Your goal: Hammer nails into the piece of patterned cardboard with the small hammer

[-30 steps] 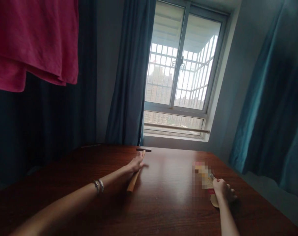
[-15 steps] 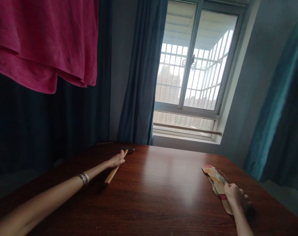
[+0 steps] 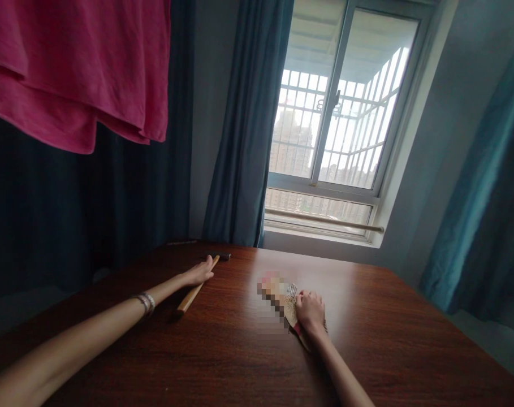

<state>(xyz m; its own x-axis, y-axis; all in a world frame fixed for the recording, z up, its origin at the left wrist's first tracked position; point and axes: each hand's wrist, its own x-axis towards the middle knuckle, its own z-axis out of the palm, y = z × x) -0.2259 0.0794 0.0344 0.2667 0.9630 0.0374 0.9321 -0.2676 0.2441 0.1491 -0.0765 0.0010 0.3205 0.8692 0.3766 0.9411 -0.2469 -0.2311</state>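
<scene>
A hammer (image 3: 191,295) with a light wooden handle and a dark head lies on the dark wooden table (image 3: 248,356), pointing away toward the far left corner. My left hand (image 3: 199,273) rests on the handle near the head, fingers stretched out flat. My right hand (image 3: 310,310) lies curled on a flat paper packet (image 3: 288,308) near the table's middle; the packet's far end is blurred out, and thin metal pieces stick out beside my fingers. I wear bracelets on the left wrist.
A pink cloth (image 3: 76,62) hangs at the upper left. Blue curtains (image 3: 243,124) frame a barred window (image 3: 337,124) behind the table. A thin dark object (image 3: 181,243) lies at the table's far left edge.
My right hand has slid the paper packet from the table's right side toward the middle. My left hand stays on the hammer handle.
</scene>
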